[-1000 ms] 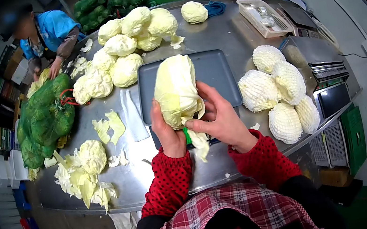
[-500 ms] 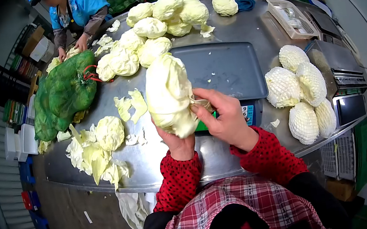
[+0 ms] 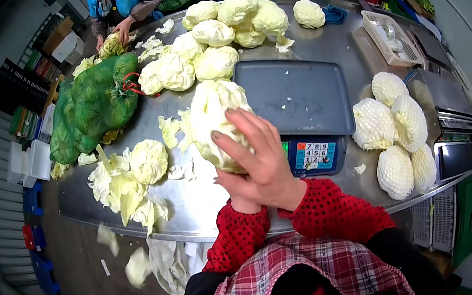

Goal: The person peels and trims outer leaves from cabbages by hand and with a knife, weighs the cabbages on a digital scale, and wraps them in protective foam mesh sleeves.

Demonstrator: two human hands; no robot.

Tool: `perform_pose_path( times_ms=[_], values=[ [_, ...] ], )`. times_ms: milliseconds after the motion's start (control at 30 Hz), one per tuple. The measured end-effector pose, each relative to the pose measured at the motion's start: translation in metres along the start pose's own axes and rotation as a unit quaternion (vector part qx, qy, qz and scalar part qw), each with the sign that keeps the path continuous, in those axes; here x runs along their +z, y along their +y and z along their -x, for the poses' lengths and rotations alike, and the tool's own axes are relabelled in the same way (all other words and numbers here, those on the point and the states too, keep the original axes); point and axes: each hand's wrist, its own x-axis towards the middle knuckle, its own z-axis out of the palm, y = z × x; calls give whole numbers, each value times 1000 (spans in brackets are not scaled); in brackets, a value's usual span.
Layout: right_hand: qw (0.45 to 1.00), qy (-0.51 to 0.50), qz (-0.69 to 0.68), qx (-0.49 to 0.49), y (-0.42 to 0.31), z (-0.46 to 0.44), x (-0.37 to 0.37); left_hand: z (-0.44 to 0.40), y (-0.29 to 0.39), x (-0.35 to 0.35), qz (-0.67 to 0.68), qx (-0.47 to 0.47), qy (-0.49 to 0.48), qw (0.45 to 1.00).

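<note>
A peeled pale cabbage [image 3: 208, 121] is held upright above the steel table's near side. Beneath it, my left hand [image 3: 243, 202] supports its lower end; most of those fingers are hidden behind the cabbage and my other hand. My right hand [image 3: 260, 165] curves over the cabbage's near right side, fingers pressed on its leaves. Just right of my hands is a scale with a keypad [image 3: 313, 156] and a bare grey tray [image 3: 295, 93]. To the left lies a heap of stripped leaves [image 3: 123, 192] beside another cabbage [image 3: 148, 161].
Peeled cabbages [image 3: 213, 33] are piled beyond the scale. At right lie several cabbages in white foam nets [image 3: 394, 130] and a white basket [image 3: 387, 36]. A green net sack [image 3: 95, 104] lies at left; behind it a person [image 3: 129, 1] handles a cabbage. Blurred leaf pieces [image 3: 138, 267] hang over the floor.
My right hand has gone from pinching a leaf at the cabbage's side to lying over the cabbage. Blurred leaf pieces now show past the table's near left edge. The view has shifted slightly.
</note>
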Motion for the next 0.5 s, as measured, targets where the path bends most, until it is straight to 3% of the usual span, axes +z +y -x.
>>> perform_pose_path(
  times_ms=[67,133,200,267,300,333,400,500],
  values=[
    [999,31,-1,-32,21,13,1,-1,-8,-4,-18,26,-15,999],
    [999,38,-2,-13,23,16,-7,3,-9,-9,-39,-6,-65,997],
    [998,34,-49,-24,38,20,-14,-3,-15,-6,38,-40,-36,998],
    [996,16,-92,-10,44,21,-27,-3,-16,8,72,-122,108,984],
    [949,76,-249,177,43,22,-31,-2,-17,8,55,-148,111,981],
    [840,134,-389,354,44,25,-36,-5,-18,7,84,-170,118,975],
    [635,193,-619,420,76,27,-57,-8,-18,3,166,-277,8,946],
    [659,239,-573,424,102,34,-68,-2,-18,14,176,-339,-20,924]
  ],
)
